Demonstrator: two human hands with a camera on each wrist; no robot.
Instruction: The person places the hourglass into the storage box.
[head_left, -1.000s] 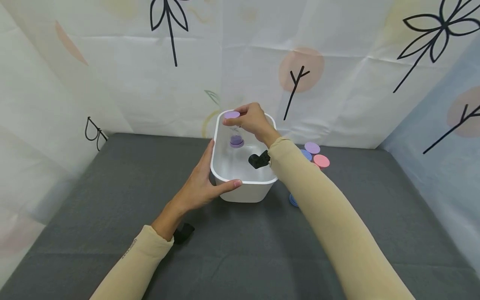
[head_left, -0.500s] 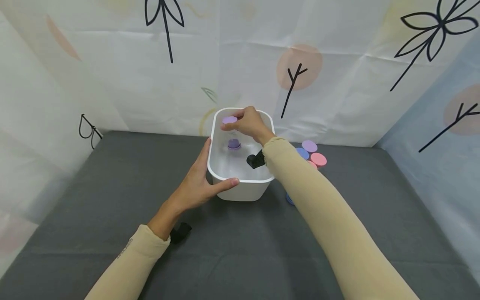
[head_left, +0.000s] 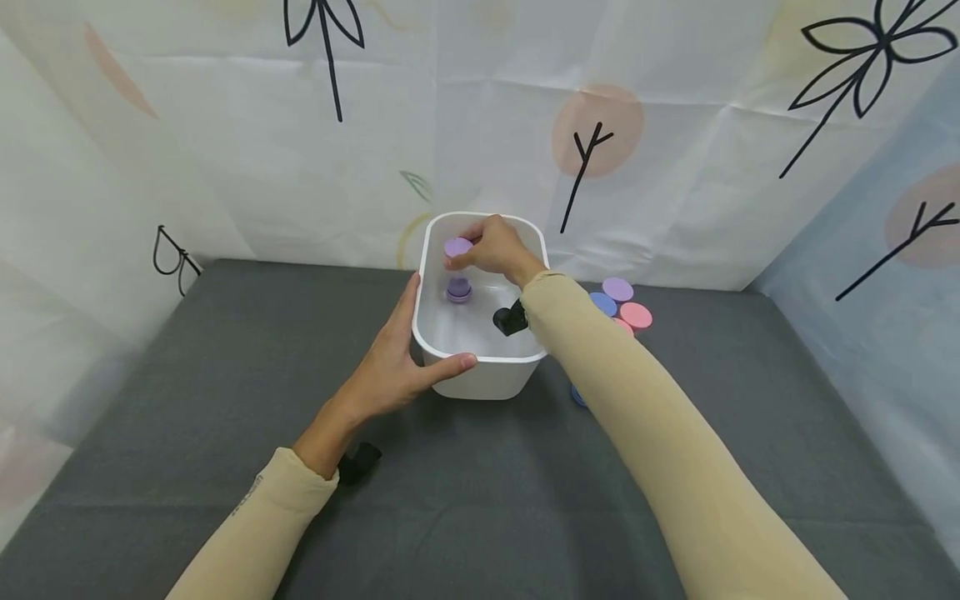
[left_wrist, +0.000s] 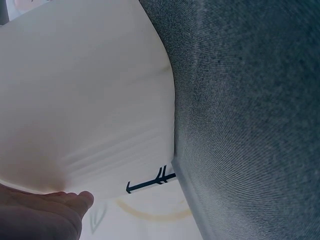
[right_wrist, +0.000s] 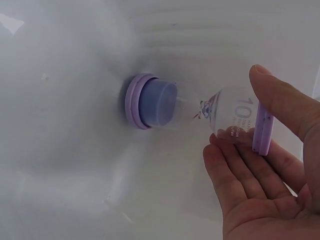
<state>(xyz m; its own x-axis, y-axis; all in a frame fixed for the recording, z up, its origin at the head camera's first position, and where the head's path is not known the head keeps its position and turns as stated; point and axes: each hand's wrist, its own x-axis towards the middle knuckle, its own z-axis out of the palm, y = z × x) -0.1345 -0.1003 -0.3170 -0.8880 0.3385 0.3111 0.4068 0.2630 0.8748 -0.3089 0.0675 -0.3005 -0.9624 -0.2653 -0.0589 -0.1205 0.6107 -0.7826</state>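
Observation:
Inside a white plastic bin (head_left: 480, 379) is an hourglass (right_wrist: 192, 107) with lilac end caps and purple sand in its lower bulb. It stands close to the bin's floor; whether its base touches cannot be told. My right hand (head_left: 497, 250) reaches in over the rim and holds the upper cap (head_left: 458, 247) between thumb and fingers. In the right wrist view, the thumb lies against that cap and the fingertips are at the glass beside it. My left hand (head_left: 390, 367) rests at the bin's near left corner, fingers straight along the outer wall, thumb along the front rim.
Right of the bin, partly behind my right sleeve, stand several capped pieces: a lilac cap (head_left: 618, 289), a blue cap (head_left: 603, 304) and a pink cap (head_left: 636, 316). A grey cloth (head_left: 465, 500) covers the table. A printed white curtain (head_left: 487, 142) hangs behind the bin.
My right hand has lowered the hourglass deeper into the bin, its base shifting slightly left. The left hand keeps its place on the bin; the whole view has drifted a little.

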